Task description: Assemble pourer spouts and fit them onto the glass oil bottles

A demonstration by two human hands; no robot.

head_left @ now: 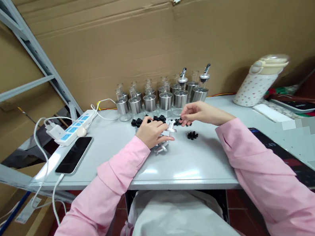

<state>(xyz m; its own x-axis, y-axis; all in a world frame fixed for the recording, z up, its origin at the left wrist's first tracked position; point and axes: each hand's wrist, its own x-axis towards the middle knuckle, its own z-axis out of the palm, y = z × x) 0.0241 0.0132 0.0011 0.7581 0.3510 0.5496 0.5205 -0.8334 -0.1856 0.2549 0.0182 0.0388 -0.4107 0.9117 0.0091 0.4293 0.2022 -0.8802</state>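
My left hand (154, 131) is closed round a silver pourer spout (171, 126), which sticks out past its fingertips. Under that hand, more silver pourer spouts (161, 148) lie on the table. My right hand (196, 112) is in a pinch just right of the spout, above small black pieces (177, 122); whatever is between its fingertips is too small to tell. A small heap of black pieces (192, 135) lies nearer me. Black ribbed stoppers (136, 122) sit behind my left hand, partly hidden by it.
Several glass bottles with steel sleeves (150, 103) stand in rows at the back; two carry pourer spouts (206, 72). To the left are a power strip (77, 127) with cables and a phone (75, 156). A spotted flask (260, 80) and a dark tablet-like device (291, 160) are at right.
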